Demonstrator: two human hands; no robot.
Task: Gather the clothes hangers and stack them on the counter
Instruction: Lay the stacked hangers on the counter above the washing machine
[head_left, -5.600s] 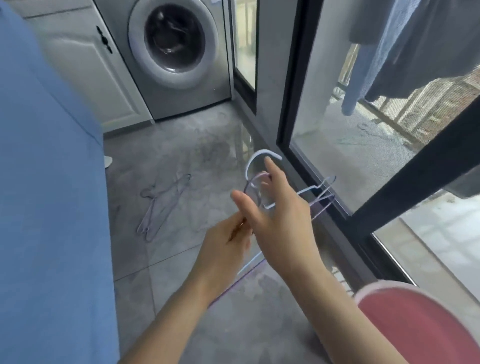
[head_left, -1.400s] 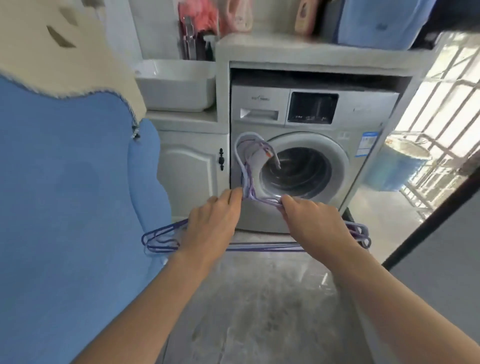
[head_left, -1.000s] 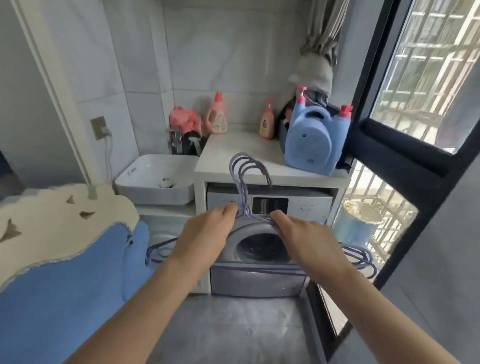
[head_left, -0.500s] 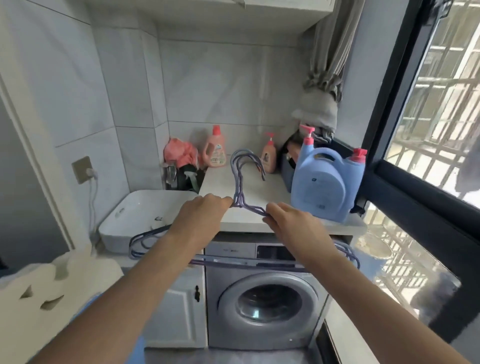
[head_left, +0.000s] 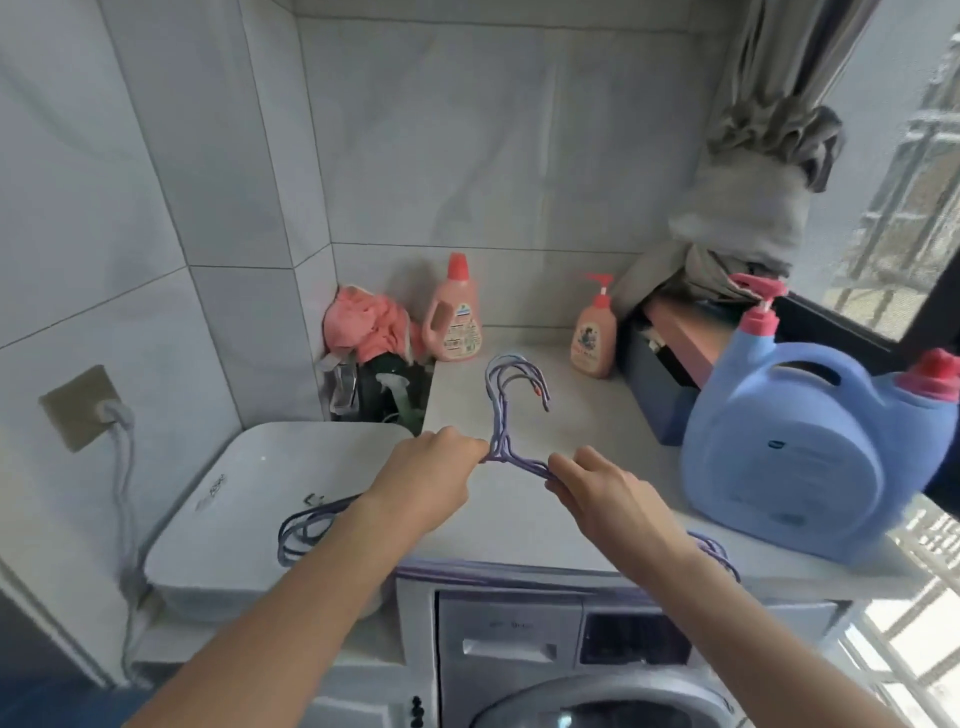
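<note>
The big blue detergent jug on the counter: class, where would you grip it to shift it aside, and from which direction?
Probably by the moulded handle at the top of the blue detergent jug, reached from above. The jug stands upright, and the slot under that handle looks made for fingers. Both the left hand and right hand hold the hangers.

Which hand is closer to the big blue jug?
Right. The right hand grips the hangers just left of the big blue jug; the left hand is farther, nearer the white sink.
</note>
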